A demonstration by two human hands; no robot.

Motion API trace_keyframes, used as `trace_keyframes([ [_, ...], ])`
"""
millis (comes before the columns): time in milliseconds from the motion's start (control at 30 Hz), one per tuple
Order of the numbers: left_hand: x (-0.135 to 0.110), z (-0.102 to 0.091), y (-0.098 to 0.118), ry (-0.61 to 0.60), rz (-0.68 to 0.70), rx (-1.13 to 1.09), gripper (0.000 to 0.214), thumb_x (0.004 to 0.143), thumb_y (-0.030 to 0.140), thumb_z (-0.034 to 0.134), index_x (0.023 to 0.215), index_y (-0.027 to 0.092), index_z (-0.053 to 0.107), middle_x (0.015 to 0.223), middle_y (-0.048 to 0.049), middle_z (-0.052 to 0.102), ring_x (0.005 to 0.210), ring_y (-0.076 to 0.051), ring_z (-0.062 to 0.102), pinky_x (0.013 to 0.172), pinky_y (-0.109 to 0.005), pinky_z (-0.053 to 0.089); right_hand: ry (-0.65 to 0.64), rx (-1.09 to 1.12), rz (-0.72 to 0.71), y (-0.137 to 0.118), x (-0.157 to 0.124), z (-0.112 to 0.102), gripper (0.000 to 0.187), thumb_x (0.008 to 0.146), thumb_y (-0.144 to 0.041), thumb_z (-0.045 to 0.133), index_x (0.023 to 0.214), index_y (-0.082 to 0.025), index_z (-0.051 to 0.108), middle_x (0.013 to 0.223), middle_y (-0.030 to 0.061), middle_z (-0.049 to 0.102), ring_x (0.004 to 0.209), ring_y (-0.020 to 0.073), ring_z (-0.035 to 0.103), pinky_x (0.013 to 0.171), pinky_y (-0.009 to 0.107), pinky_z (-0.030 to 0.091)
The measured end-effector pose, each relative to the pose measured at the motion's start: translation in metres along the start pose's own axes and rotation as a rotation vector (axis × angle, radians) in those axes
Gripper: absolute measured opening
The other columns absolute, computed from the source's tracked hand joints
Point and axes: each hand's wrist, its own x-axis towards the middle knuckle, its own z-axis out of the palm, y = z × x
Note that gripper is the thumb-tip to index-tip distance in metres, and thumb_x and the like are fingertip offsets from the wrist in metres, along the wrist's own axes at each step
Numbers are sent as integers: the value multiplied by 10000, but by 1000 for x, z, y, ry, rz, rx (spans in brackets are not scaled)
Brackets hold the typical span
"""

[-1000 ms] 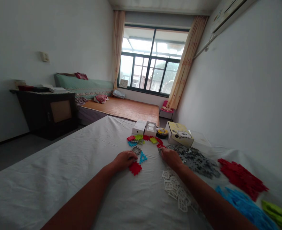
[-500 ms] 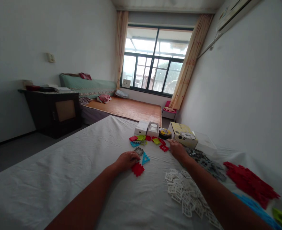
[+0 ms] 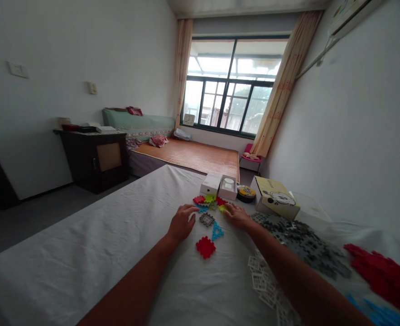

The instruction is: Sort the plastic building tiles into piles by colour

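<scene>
My left hand [image 3: 181,222] rests on the white sheet [image 3: 118,235] with fingers stretched forward, its tips near a small cluster of coloured plastic pieces [image 3: 209,200]. My right hand [image 3: 236,214] lies flat beside it, fingertips touching the right end of that cluster. Between and below the hands lie a grey square piece [image 3: 207,219], a blue triangle piece [image 3: 217,232] and a red piece [image 3: 205,246]. Neither hand holds anything that I can see.
Right of my right arm lie piles of grey pieces [image 3: 298,242], white pieces [image 3: 266,285], red pieces [image 3: 383,274] and blue pieces [image 3: 379,312]. Behind the cluster stand two white boxes [image 3: 220,185], a round tin [image 3: 246,193] and a yellow cartoon box [image 3: 277,197]. A dark cabinet [image 3: 96,158] stands left.
My left hand left the red piece and moved forward toward the cluster. My right hand shifted left from the grey pile onto the cluster. The camera view turned left.
</scene>
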Motion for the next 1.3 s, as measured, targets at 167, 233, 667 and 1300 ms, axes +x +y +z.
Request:
trace_keyframes([
  [167,2,10,-4,59,-60,9,266,843,182,513,1080,178,635,1138,-96,610,1089,-225,538,1001,-406,422,-30,27,-199,-33,-7,-14,486,917,-571,298,1256,-340,558,1291,10,580,1178,221,507,978,342,384],
  [233,3,14,-7,66,-68,8,285,847,191,512,1112,161,611,1155,-112,597,1107,-232,528,1010,-415,413,19,18,-212,-48,5,-23,484,934,-542,270,1266,-329,551,1310,23,562,1201,233,481,989,365,370],
  [667,4,16,-23,180,-103,57,366,858,258,497,1198,127,535,1221,-154,545,1187,-255,475,1042,-434,379,-42,21,-250,-104,43,-1,558,848,-644,400,1309,-346,499,1364,55,501,1280,305,378,999,493,336],
  [1300,4,8,2,-171,18,-65,401,909,385,345,1047,187,665,1123,-79,664,1090,-204,572,1026,-364,409,19,118,-38,-22,-98,-19,212,767,-358,641,885,-189,689,968,84,701,867,192,631,724,255,430],
])
